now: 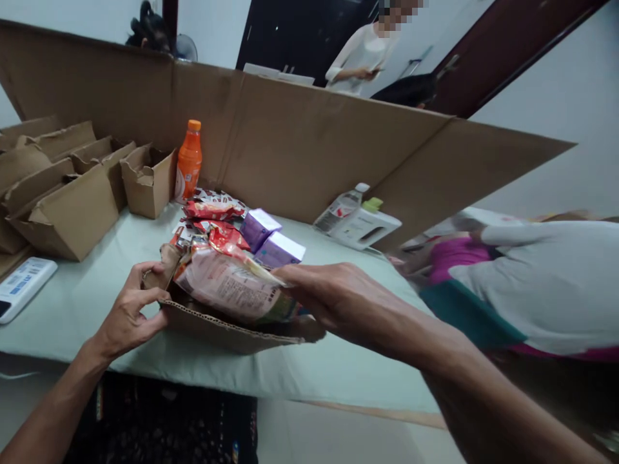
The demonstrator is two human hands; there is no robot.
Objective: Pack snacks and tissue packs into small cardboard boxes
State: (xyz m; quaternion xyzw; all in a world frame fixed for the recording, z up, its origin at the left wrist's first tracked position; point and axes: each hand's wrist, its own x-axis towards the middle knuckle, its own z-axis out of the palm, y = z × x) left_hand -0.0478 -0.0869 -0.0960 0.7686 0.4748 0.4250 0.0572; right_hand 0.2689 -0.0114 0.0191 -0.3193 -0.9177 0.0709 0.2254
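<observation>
An open cardboard box [227,332] stands near the front edge of the table. My left hand [130,309] pinches the box's left rim between thumb and fingers. A printed plastic food bag [232,287], pale with red and yellow parts, lies tilted in the box mouth. My right hand [324,293] is closed on the bag's right upper edge. Just behind the box are red snack packets [215,209] and two purple-and-white cartons [280,250]. The box's inside is mostly hidden by the bag.
Several cardboard boxes [72,206] line the left side, with a white device [24,287] before them. An orange drink bottle [189,161], a clear bottle [341,209] and a white jug [365,225] stand or lean near the cardboard partition [300,142]. A person [546,277] is close on the right.
</observation>
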